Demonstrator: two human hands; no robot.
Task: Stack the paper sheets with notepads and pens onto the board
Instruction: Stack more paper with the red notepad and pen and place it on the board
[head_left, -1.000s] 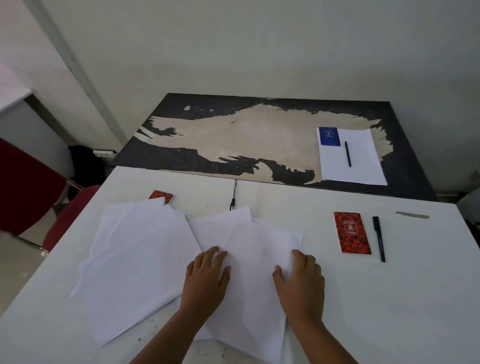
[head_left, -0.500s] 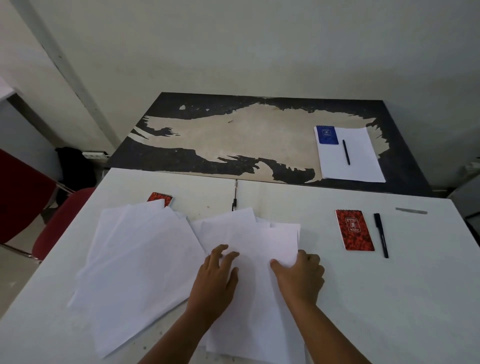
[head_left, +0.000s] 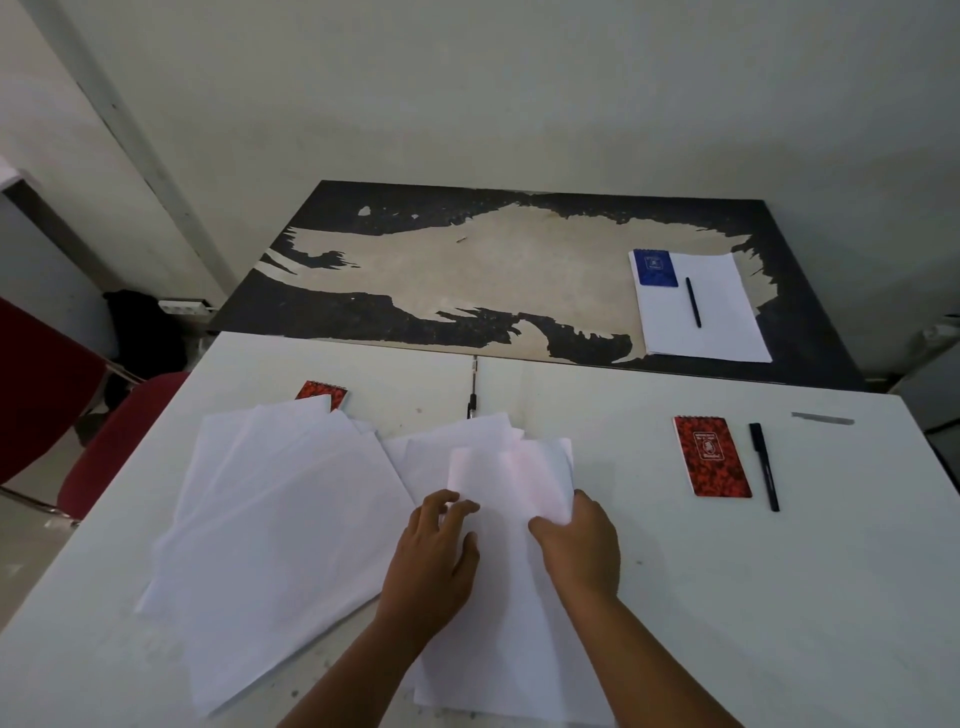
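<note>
Several loose white paper sheets (head_left: 280, 525) lie fanned over the white table (head_left: 753, 597). My left hand (head_left: 434, 558) presses flat on a middle bunch of sheets (head_left: 511, 478), whose right edge my right hand (head_left: 579, 545) grips and lifts. A red notepad (head_left: 710, 456) and a black pen (head_left: 763, 465) lie to the right. Another red notepad (head_left: 322, 391) peeks out from under the left sheets. A second pen (head_left: 472, 392) lies at the table's middle seam. On the worn dark board (head_left: 441, 270) behind sits a neat paper stack (head_left: 719, 312) with a blue notepad (head_left: 653, 267) and pen (head_left: 693, 301).
A red chair (head_left: 78, 415) stands at the left of the table. A grey strip (head_left: 822, 418) lies at the table's far right. A black bag (head_left: 140, 322) and a power strip (head_left: 182, 306) sit on the floor by the wall.
Both hands have drawn the middle sheets together into a narrower bunch. My right hand went from lying flat to gripping the bunch's right edge, which now curls up.
</note>
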